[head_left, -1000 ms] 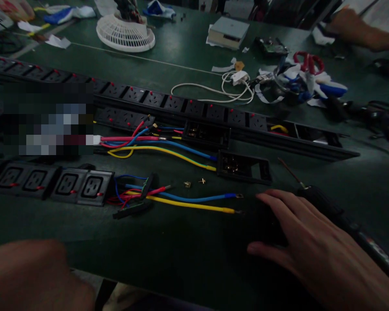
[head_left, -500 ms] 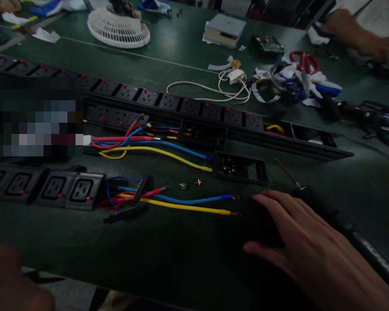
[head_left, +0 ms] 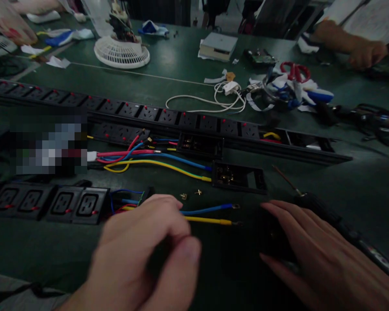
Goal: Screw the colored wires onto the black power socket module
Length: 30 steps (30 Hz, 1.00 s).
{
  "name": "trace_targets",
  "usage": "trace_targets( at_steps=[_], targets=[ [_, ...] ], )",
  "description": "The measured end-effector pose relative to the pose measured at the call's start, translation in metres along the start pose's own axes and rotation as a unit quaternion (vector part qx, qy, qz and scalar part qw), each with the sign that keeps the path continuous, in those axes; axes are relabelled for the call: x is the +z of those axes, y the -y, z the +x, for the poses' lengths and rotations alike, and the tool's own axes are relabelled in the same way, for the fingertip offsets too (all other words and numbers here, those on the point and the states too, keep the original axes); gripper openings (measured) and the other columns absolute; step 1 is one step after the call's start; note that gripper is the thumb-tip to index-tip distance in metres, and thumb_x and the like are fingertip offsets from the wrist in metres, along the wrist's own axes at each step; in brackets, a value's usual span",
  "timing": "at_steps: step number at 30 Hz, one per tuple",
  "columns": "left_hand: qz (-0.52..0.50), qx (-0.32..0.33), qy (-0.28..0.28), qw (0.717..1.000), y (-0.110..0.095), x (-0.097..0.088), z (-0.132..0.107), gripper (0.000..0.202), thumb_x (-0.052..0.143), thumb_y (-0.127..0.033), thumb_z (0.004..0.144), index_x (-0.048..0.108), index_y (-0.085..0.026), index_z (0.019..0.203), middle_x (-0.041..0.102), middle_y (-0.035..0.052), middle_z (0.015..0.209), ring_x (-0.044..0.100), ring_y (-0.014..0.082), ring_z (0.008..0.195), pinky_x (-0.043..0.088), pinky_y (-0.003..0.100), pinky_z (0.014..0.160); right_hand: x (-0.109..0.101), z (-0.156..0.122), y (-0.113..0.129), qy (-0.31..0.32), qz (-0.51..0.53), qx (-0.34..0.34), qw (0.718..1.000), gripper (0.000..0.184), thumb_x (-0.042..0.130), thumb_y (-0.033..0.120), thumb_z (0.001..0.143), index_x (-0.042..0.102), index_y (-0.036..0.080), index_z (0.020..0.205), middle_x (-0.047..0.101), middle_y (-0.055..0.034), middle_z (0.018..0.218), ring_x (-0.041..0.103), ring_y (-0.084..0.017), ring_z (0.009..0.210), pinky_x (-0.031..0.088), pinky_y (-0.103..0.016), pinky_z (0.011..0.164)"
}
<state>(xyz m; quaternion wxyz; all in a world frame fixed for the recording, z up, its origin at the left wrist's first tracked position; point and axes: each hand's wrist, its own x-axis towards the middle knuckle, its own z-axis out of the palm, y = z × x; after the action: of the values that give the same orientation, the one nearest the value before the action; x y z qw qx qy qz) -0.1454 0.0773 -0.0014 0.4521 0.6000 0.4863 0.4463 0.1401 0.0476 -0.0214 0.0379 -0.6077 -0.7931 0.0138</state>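
- Curling the left hand [head_left: 145, 252] loosely over the wires, bringing thumb near bent forefinger; cannot tell of anything pinched there.
- Arching the right hand [head_left: 314, 242] around a dark object [head_left: 274, 235] on the bench, with thumb and fingers well parted; cannot tell a firm grip from a light touch in such shadow.
- Running out from beneath the left hand toward the right: blue wire [head_left: 210, 211] and yellow wire [head_left: 209, 220], both tipped with metal lugs.
- Lying just beyond: two small brass pieces [head_left: 198, 192], a black housing [head_left: 239, 177] and, by the right hand, a screwdriver [head_left: 324, 214].
- Stretching across the dim green bench [head_left: 175, 58]: a long socket strip [head_left: 168, 115].
- Scattered farther back: white cord [head_left: 201, 97], red-handled scissors [head_left: 294, 71], grey box [head_left: 218, 45], white fan guard [head_left: 121, 54].
- Reaching in at far right: a co-worker's hand [head_left: 368, 54].
- Compared with half a second ago: left hand brought from the lower left corner to above the wires, hiding the red wire's tip; right hand kept around the dark object.
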Motion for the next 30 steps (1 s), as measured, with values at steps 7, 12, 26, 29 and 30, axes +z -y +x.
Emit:
trace_targets(
  at_steps=[7, 12, 26, 29, 30],
  targets=[
    [0.397, 0.200, 0.239, 0.863, 0.007, 0.043, 0.031, 0.019, 0.066, -0.018, 0.087, 0.062, -0.018, 0.106, 0.056, 0.0110, 0.125, 0.054, 0.0307, 0.111, 0.051, 0.048, 0.091, -0.010, 0.002, -0.007, -0.013, -0.006, -0.007, 1.000, 0.049, 0.057, 0.047, 0.093, 0.060, 0.013, 0.129, 0.056, -0.0161, 0.116, 0.056, -0.030, 0.107, 0.054, -0.040, 0.089],
    [0.404, 0.225, 0.236, 0.854, 0.027, 0.052, 0.026, 0.014, 0.063, -0.010, 0.090, 0.060, -0.017, 0.101, 0.060, 0.0080, 0.114, 0.056, 0.0283, 0.102, 0.053, 0.048, 0.089, -0.024, 0.005, -0.013, -0.020, -0.014, -0.080, 0.996, 0.046, 0.045, 0.030, 0.089, 0.051, 0.018, 0.133, 0.054, -0.0097, 0.124, 0.059, -0.025, 0.106, 0.059, -0.041, 0.082],
    [0.354, 0.254, 0.236, 0.868, 0.035, 0.054, 0.024, 0.011, 0.055, -0.006, 0.094, 0.056, -0.015, 0.100, 0.058, 0.0079, 0.112, 0.054, 0.0256, 0.098, 0.050, 0.044, 0.088, -0.032, 0.014, 0.016, 0.003, 0.017, -0.030, 0.999, 0.045, 0.062, 0.036, 0.089, 0.060, 0.016, 0.130, 0.059, -0.0135, 0.110, 0.059, -0.027, 0.103, 0.056, -0.037, 0.088],
    [0.353, 0.252, 0.231, 0.871, 0.035, 0.054, 0.024, 0.011, 0.056, -0.006, 0.094, 0.056, -0.015, 0.100, 0.058, 0.0078, 0.111, 0.054, 0.0257, 0.099, 0.050, 0.044, 0.089, -0.040, 0.018, 0.018, 0.002, 0.014, -0.040, 0.999, 0.045, 0.065, 0.033, 0.087, 0.061, 0.016, 0.128, 0.059, -0.0130, 0.113, 0.060, -0.027, 0.104, 0.057, -0.036, 0.086],
    [0.351, 0.249, 0.232, 0.872, 0.034, 0.054, 0.024, 0.010, 0.056, -0.006, 0.094, 0.056, -0.015, 0.100, 0.058, 0.0075, 0.110, 0.054, 0.0254, 0.098, 0.050, 0.044, 0.088, -0.043, 0.019, 0.018, -0.001, 0.015, -0.050, 0.999, 0.046, 0.069, 0.031, 0.083, 0.061, 0.017, 0.126, 0.059, -0.0124, 0.115, 0.060, -0.027, 0.103, 0.057, -0.035, 0.085]
  ],
)
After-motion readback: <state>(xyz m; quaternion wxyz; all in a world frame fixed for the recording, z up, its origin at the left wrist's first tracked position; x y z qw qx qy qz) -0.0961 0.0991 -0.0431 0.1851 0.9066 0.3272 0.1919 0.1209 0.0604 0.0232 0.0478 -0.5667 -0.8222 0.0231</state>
